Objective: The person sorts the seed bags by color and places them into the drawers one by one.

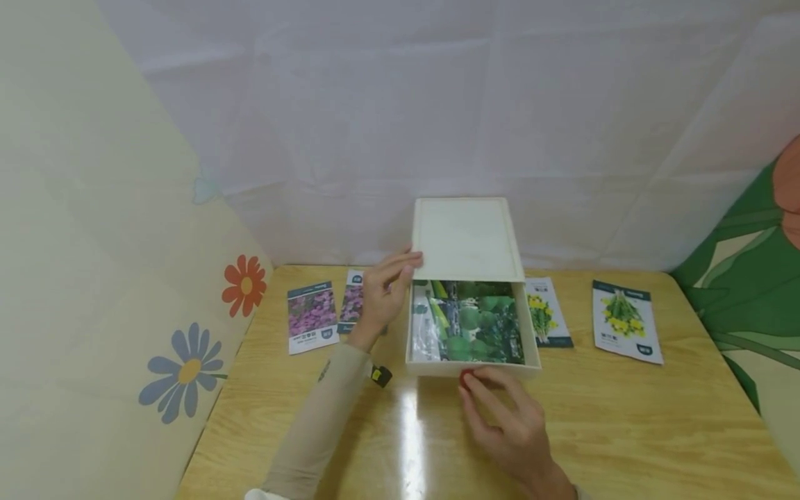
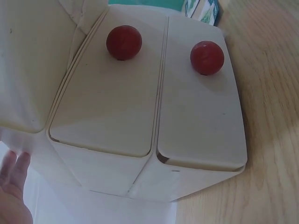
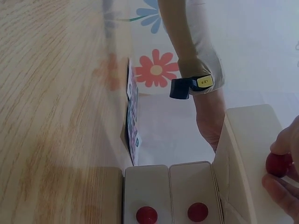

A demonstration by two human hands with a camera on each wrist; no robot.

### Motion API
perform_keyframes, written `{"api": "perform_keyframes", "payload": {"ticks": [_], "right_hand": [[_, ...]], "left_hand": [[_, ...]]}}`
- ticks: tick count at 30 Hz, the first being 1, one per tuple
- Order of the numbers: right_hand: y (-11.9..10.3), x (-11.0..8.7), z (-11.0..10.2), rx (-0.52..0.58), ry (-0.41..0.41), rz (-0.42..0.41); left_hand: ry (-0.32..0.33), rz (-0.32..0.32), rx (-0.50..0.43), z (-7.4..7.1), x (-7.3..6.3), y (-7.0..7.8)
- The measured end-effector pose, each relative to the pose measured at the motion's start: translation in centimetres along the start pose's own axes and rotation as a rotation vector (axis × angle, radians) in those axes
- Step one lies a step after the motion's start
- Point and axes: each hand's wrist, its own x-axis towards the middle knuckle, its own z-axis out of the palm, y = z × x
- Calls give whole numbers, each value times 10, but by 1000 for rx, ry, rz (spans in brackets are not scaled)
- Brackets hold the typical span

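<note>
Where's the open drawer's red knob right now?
In the head view, the knob is right of centre, on the front of the open drawer, pinched by the right hand.

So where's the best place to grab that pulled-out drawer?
Probably by its round red knob, coming from the front. The knob stands out from the flat front of the drawer, so it can be pinched from opposite sides, as the right hand is doing.
</note>
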Motion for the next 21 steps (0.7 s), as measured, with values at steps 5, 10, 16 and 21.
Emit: {"api": "perform_keyframes", "payload": {"ticks": [5, 10, 16, 21], "right_hand": [[1, 0, 1, -9, 17, -16], [2, 0, 3, -9, 13, -7], [4, -1, 4, -7, 4, 3], [4, -2, 5, -17, -11, 19]], "left_hand": [[-4, 12, 4, 0, 5, 22], [1, 18, 6, -2, 7, 32], [8, 11, -4, -2, 5, 31], [9, 10, 1, -2, 4, 30]]}}
